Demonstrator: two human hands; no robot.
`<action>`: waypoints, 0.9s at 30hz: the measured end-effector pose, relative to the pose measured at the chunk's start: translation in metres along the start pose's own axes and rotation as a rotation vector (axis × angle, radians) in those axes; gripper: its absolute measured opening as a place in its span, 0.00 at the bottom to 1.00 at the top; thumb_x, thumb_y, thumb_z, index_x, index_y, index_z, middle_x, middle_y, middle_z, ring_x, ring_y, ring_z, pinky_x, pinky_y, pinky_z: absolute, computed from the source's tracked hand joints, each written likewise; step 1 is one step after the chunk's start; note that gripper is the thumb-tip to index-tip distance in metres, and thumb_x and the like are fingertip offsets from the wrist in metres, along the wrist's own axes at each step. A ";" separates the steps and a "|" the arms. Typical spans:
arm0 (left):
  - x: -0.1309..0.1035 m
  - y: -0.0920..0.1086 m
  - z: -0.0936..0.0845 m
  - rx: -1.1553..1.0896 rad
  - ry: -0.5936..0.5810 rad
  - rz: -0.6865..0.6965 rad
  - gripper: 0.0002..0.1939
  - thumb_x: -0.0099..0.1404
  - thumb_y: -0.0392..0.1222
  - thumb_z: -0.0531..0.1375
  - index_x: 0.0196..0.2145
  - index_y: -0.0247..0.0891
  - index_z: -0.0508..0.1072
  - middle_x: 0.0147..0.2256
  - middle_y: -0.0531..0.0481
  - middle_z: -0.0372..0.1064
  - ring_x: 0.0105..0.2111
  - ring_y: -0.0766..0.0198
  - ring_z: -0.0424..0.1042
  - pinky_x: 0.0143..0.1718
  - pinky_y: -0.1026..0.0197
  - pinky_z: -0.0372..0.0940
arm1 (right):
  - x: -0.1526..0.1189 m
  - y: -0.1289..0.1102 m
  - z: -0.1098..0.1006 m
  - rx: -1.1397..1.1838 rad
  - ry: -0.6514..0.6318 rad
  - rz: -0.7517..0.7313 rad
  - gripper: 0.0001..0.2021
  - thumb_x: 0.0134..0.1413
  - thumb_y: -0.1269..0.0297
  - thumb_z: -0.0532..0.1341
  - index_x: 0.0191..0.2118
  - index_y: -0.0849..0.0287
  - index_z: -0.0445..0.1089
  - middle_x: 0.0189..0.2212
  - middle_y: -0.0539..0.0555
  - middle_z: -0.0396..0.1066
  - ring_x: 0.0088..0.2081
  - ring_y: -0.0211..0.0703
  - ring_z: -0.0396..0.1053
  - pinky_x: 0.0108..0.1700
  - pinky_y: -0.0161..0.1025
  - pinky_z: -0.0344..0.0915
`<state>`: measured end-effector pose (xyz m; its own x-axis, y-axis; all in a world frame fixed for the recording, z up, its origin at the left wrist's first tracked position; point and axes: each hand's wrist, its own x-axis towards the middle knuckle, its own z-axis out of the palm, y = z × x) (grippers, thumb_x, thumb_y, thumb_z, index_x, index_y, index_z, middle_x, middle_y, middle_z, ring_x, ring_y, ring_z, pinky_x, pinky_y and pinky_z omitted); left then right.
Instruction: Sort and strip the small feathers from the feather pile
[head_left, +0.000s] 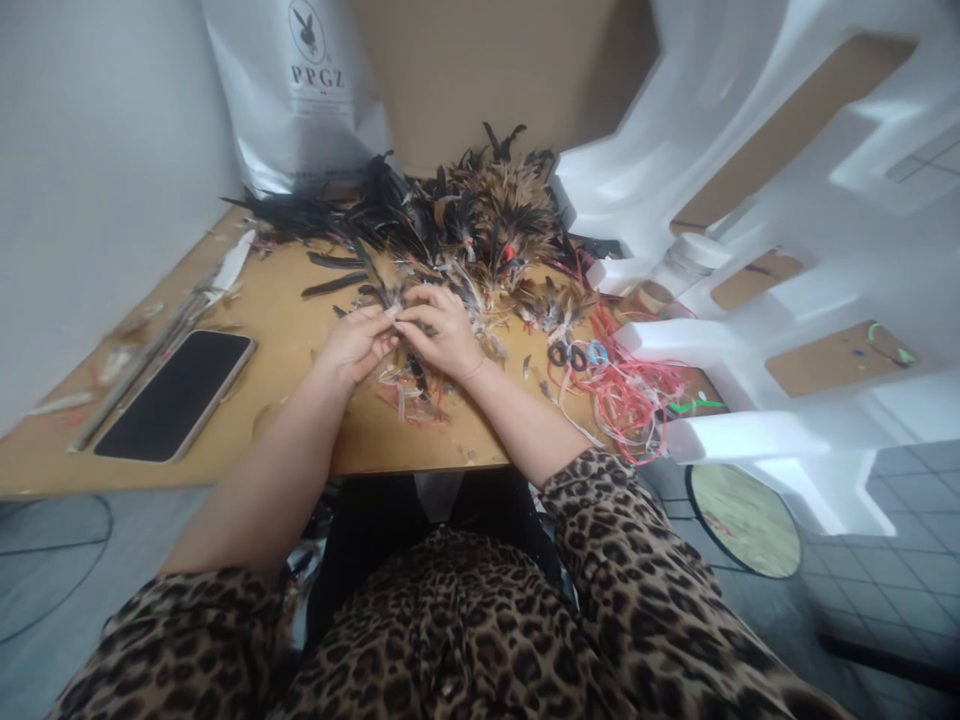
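Observation:
My left hand point(358, 342) and my right hand point(442, 332) meet over the middle of the table, fingertips pinched together. Between them stands a small bunch of feathers point(385, 285), brown and dark, its lower end hidden by my fingers. Both hands are closed on it. Just behind lies a large heap of black and brown feathers point(517, 200), some gathered into bundles with red bits at their bases. Several loose black feathers point(337, 283) rest to the left of the bunch. Below my hands are scraps of feather and pinkish ties point(412, 398).
A phone point(178, 395) lies at the left beside a thin metal rod point(139, 372) and a white feather point(234, 262). To the right are tangled red strings point(634, 400), black-handled scissors point(566, 355) and white foam pieces point(742, 430). A white bag point(300, 130) stands behind.

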<state>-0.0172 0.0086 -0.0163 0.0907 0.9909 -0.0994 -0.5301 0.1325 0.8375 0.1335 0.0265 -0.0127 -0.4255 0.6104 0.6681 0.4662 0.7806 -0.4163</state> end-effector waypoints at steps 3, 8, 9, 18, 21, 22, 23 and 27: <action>0.000 -0.001 0.000 0.139 0.024 0.062 0.06 0.53 0.35 0.64 0.30 0.30 0.74 0.25 0.48 0.72 0.25 0.71 0.71 0.21 0.74 0.62 | 0.002 0.001 0.000 0.162 0.127 0.190 0.15 0.56 0.55 0.53 0.32 0.60 0.70 0.37 0.56 0.66 0.43 0.39 0.62 0.47 0.39 0.59; -0.003 -0.002 0.003 0.213 0.058 0.046 0.08 0.52 0.37 0.64 0.30 0.31 0.74 0.27 0.46 0.73 0.25 0.72 0.71 0.22 0.74 0.62 | 0.005 0.006 0.004 0.436 0.105 0.474 0.13 0.49 0.55 0.59 0.31 0.62 0.69 0.30 0.52 0.69 0.34 0.34 0.64 0.40 0.34 0.63; -0.003 -0.002 0.004 0.219 0.054 0.033 0.07 0.52 0.37 0.64 0.30 0.30 0.74 0.27 0.46 0.73 0.24 0.72 0.71 0.22 0.74 0.62 | 0.006 0.007 0.005 0.508 0.089 0.505 0.13 0.47 0.55 0.60 0.31 0.62 0.69 0.30 0.51 0.69 0.33 0.34 0.65 0.40 0.34 0.63; -0.004 -0.001 0.006 0.151 0.010 -0.066 0.04 0.53 0.33 0.63 0.28 0.29 0.73 0.26 0.45 0.73 0.22 0.71 0.71 0.19 0.74 0.62 | 0.007 0.002 0.007 0.747 0.081 0.628 0.12 0.42 0.57 0.63 0.28 0.62 0.67 0.25 0.48 0.68 0.29 0.32 0.64 0.37 0.32 0.63; -0.003 -0.003 0.004 0.131 -0.008 -0.081 0.03 0.54 0.33 0.62 0.28 0.29 0.74 0.26 0.46 0.73 0.23 0.71 0.71 0.19 0.74 0.61 | 0.006 0.003 0.011 0.691 0.106 0.580 0.11 0.44 0.58 0.61 0.28 0.62 0.66 0.26 0.48 0.66 0.30 0.32 0.63 0.37 0.32 0.62; -0.003 -0.003 0.004 0.130 -0.014 -0.078 0.03 0.54 0.33 0.62 0.28 0.29 0.74 0.26 0.46 0.72 0.23 0.71 0.71 0.19 0.74 0.61 | 0.006 0.004 0.013 0.665 0.114 0.556 0.11 0.45 0.58 0.60 0.28 0.62 0.65 0.27 0.49 0.66 0.30 0.32 0.63 0.38 0.32 0.62; -0.002 -0.004 0.003 0.135 -0.018 -0.073 0.03 0.54 0.32 0.62 0.28 0.29 0.74 0.26 0.46 0.72 0.23 0.71 0.71 0.19 0.74 0.61 | 0.006 0.004 0.014 0.637 0.120 0.534 0.11 0.45 0.58 0.60 0.28 0.62 0.65 0.27 0.49 0.65 0.30 0.32 0.62 0.38 0.32 0.62; -0.002 -0.004 0.003 0.205 0.032 -0.033 0.05 0.53 0.33 0.63 0.29 0.29 0.74 0.23 0.47 0.71 0.21 0.73 0.69 0.20 0.74 0.62 | 0.007 0.006 0.011 0.526 0.114 0.491 0.10 0.45 0.59 0.60 0.26 0.62 0.66 0.28 0.50 0.65 0.32 0.33 0.62 0.40 0.32 0.61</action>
<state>-0.0132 0.0065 -0.0178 0.0771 0.9867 -0.1429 -0.3439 0.1608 0.9251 0.1245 0.0365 -0.0175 -0.1662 0.9115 0.3761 0.1356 0.3989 -0.9069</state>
